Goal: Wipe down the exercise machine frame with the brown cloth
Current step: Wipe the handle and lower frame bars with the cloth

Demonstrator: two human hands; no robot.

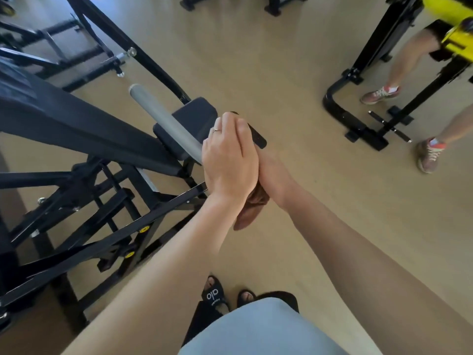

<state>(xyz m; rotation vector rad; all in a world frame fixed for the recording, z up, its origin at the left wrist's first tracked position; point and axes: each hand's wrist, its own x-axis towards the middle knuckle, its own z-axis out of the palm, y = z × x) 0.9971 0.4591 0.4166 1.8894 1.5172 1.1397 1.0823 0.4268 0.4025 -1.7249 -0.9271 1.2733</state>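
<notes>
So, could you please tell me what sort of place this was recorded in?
Most likely a gym. A black exercise machine frame with a padded seat and a grey bar stands on the left, and another black-and-yellow machine stands across the tan floor, beside another person's legs.

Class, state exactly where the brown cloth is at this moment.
In the head view, the brown cloth hangs near the centre, bunched between the left hand and the right hand, just right of the grey cylindrical bar.
</notes>
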